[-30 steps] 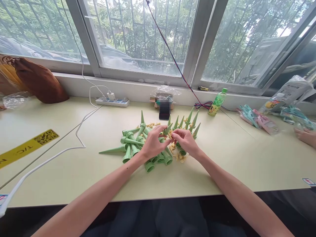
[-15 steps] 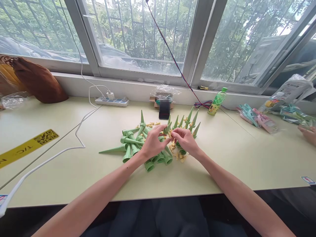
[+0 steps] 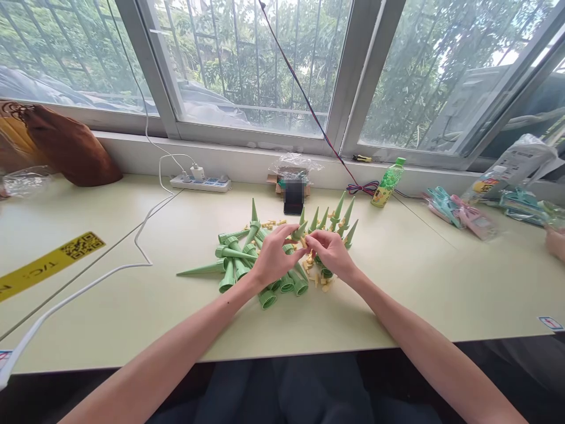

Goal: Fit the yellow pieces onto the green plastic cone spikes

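Note:
My left hand [image 3: 276,254] is closed around a green plastic watering spike [image 3: 299,230], whose tip points up between thumb and fingers. Fingers of my right hand [image 3: 330,251] pinch a small yellow plastic valve [image 3: 303,241] against the spike's side. Partly behind my left wrist lies a heap of green spikes [image 3: 238,250], some with their threaded open ends towards me. Beyond my right hand, several spikes [image 3: 339,212] stand tip up with yellow pieces on them. Loose yellow valves [image 3: 325,281] are scattered below my right hand, and more lie behind the heap.
A phone [image 3: 293,198] leans on a small cardboard box [image 3: 276,183]. A green drink bottle [image 3: 388,182] stands near the window. Bagged pink and blue clips [image 3: 463,213] lie to the right, beside another person's hand [image 3: 555,241]. A white cable [image 3: 145,235] runs from the power strip [image 3: 200,183].
My hands stay almost in place, the right fingers shifting very slightly at the yellow valve. At the right edge, the other person's hand has moved a little towards me.

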The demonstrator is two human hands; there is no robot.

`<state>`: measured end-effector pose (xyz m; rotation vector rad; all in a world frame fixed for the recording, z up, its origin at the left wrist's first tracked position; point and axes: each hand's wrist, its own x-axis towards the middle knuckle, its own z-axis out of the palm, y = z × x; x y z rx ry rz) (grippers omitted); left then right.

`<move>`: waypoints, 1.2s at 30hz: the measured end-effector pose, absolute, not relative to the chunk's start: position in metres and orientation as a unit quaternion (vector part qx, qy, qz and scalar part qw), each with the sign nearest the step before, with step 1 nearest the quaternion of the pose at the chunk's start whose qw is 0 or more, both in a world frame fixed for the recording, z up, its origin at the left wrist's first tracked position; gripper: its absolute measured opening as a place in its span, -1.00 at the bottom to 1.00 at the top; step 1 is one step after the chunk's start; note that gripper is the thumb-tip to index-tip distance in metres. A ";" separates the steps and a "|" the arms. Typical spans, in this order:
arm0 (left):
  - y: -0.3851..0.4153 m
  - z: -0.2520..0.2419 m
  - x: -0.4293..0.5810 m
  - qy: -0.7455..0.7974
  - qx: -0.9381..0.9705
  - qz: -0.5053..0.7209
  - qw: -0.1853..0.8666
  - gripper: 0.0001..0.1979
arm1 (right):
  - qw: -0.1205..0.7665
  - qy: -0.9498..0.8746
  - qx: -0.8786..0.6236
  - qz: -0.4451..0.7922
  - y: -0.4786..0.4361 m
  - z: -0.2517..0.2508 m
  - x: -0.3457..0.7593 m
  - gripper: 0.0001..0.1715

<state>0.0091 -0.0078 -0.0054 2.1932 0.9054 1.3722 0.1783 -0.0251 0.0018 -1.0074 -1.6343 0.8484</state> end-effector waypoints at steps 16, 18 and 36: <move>-0.009 0.000 0.008 0.326 0.792 0.487 0.172 -0.62 | 0.482 -0.700 -0.446 0.281 -0.027 0.001 0.177 -0.66; -0.010 0.000 0.008 0.324 0.791 0.489 0.174 -0.63 | 0.481 -0.706 -0.442 0.274 -0.027 0.000 0.177 -0.66; -0.010 0.004 0.007 0.402 0.747 0.485 0.211 -0.77 | 0.520 -0.694 -0.480 0.131 -0.024 0.003 0.187 -0.70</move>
